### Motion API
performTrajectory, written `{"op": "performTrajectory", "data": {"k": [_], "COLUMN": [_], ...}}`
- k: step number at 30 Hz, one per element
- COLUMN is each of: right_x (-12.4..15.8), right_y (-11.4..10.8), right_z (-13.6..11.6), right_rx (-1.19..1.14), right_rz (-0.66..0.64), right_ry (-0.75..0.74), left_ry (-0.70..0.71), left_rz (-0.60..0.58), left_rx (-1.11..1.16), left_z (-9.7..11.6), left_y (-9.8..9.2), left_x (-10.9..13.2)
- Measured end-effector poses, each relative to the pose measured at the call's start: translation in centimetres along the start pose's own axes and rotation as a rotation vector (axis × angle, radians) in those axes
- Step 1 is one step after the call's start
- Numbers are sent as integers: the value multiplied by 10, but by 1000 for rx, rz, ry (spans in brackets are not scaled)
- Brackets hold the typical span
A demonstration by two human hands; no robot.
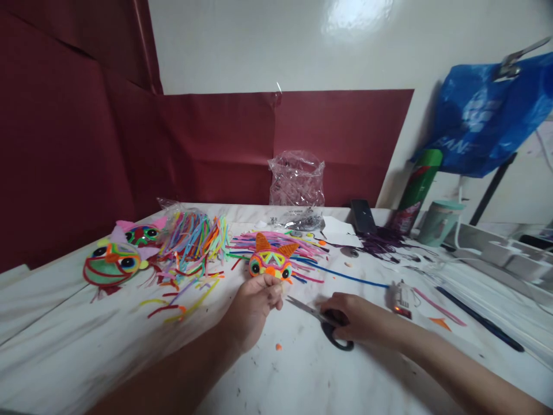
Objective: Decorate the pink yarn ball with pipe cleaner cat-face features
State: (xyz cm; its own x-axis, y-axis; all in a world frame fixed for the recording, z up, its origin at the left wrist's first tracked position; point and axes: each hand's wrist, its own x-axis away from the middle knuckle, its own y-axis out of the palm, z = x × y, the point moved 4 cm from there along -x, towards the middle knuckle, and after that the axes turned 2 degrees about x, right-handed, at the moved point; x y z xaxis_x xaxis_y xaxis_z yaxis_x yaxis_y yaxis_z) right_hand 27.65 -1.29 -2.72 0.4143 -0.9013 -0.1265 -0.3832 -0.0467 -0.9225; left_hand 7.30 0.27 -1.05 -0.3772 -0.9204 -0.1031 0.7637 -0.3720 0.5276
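My left hand (254,305) is closed in a pinch just in front of a small orange and yellow pipe-cleaner face with two orange ears (271,262); what the fingertips hold is too small to name. My right hand (358,317) lies over the black handles of a pair of scissors (322,323), fingers curled round them, with the blades pointing left toward my left hand. Both rest low over the white table (108,346).
Loose coloured pipe cleaners (194,239) lie in heaps at the middle left. Two finished faces (114,262) sit at the far left. A glue gun (401,297), a clear plastic bag (297,180), a green can (417,190), a cup (438,222) and a blue bag (488,115) stand at the back and right.
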Motion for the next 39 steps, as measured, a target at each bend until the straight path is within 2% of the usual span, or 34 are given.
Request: {"op": "performTrajectory", "data": {"k": [3, 5, 8, 10, 13, 17, 22, 28, 33, 39], "right_x": [-1, -5, -14, -19, -21, -15, -9, -9, -8, -11], "right_y": [-13, -15, -10, -5, -1, -1, -1, -8, -9, 5], "right_z": [-20, -41, -71, -82, -84, -80, -81, -75, -75, -74], "right_rx": [-126, -304, -580, -635, -579, -469, -376, -584, -622, -994], "right_rz": [161, 270, 333, 369, 416, 420, 410, 364, 328, 231], "right_ry": [22, 28, -13, -11, 8, -40, -136, -39, -35, 48], "left_ry": [-1, 0, 21, 58, 148, 266, 275, 263, 274, 268], "left_rz": [46, 76, 70, 62, 64, 21, -66, -50, -69, -40], "left_rx": [-42, -88, -139, -188, -390, -713, -919, -841, -895, -828], "left_z": [0, -1, -2, -1, 3, 9, 14, 10, 5, 3], "left_y": [3, 5, 8, 8, 5, 6, 13, 11, 11, 8], "left_x": [3, 5, 7, 7, 7, 8, 10, 12, 15, 18]}}
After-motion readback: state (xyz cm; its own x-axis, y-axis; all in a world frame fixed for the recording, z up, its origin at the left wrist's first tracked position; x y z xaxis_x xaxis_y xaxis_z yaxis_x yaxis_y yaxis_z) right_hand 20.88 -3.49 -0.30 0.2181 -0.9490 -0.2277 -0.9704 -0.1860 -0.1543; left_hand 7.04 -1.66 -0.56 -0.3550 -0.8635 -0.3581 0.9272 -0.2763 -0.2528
